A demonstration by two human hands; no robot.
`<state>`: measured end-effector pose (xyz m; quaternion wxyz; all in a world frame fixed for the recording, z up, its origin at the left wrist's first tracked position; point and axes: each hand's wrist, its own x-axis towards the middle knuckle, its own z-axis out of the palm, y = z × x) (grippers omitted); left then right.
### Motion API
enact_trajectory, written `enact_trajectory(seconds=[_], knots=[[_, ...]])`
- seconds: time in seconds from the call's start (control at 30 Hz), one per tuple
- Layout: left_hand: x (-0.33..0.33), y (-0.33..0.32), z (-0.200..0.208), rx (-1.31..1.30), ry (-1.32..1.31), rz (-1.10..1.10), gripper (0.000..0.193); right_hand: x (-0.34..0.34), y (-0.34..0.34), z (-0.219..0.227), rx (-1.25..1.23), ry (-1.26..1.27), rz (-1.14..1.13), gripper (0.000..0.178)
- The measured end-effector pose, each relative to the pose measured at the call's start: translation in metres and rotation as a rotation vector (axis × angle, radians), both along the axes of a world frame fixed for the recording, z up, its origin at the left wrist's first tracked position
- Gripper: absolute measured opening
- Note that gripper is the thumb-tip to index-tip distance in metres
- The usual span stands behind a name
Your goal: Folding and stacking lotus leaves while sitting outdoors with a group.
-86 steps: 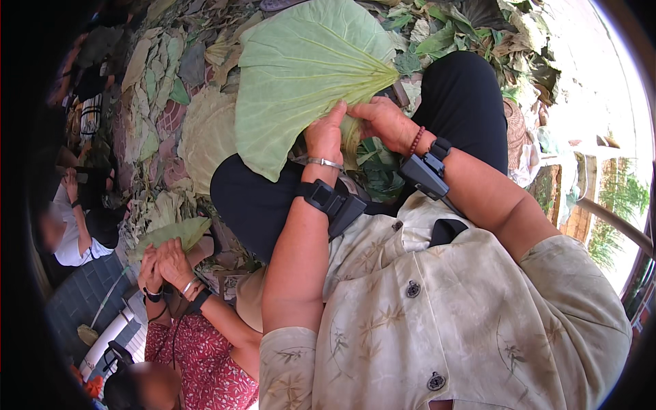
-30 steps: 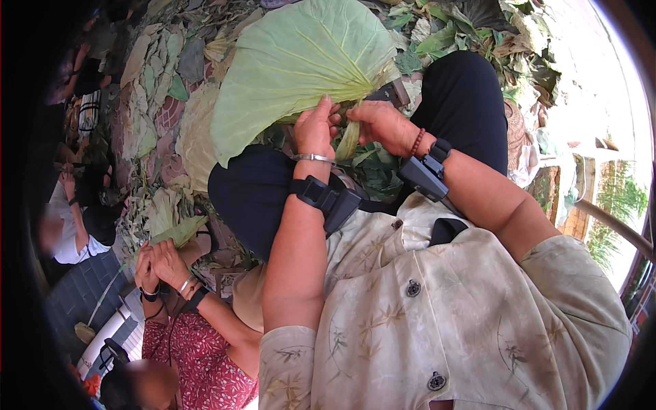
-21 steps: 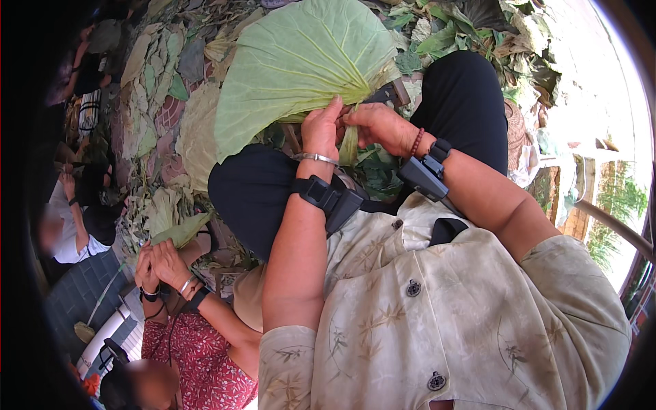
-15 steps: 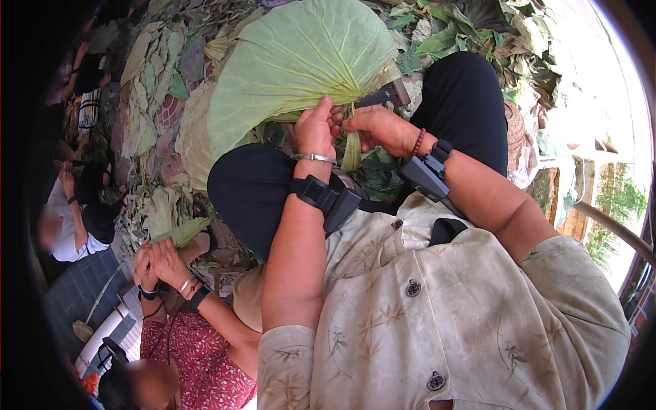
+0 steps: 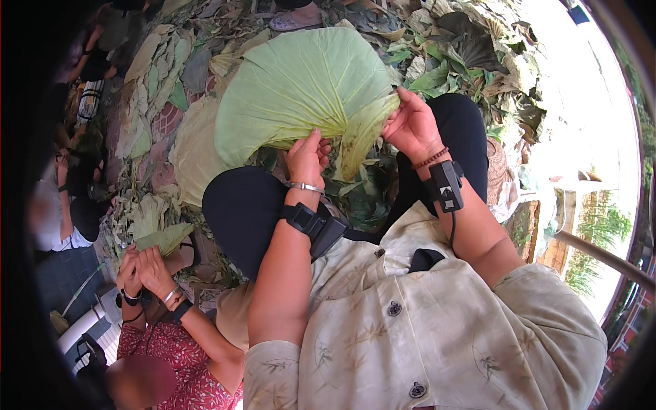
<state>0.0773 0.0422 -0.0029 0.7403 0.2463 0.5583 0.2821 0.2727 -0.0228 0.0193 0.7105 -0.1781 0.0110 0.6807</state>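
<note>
Leaf [image 5: 294, 89] in both hands [image 5: 305, 162]

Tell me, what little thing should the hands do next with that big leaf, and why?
Perhaps the right hand should gently draw the yellow-green, brown-flecked flap outward: it pinches that flap's upper edge, the flap hangs creased, and the left hand steadies the broad, pale-green, veined leaf at its lower edge.

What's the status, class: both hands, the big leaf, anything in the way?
Left hand pinching large green leaf at its lower edge. Right hand holding folded flap at leaf's right side. Loose leaves around, none covering either hand.
</note>
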Motion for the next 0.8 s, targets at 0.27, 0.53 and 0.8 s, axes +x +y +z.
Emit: enact_trajectory(seconds=[0.27,0.53,0.8], knots=[[0.002,-0.003,0.002,0.01,-0.052,-0.026,0.02,-0.005,-0.003,-0.01,-0.558,-0.619,-0.091,0.023],[-0.003,-0.004,0.008,-0.044,-0.176,-0.029,0.017,-0.036,0.0,0.002,-0.498,-0.858,0.554,0.032],[-0.001,-0.007,0.007,-0.093,-0.22,-0.122,0.017,-0.036,0.0,-0.007,-0.283,-0.571,0.36,0.015]])
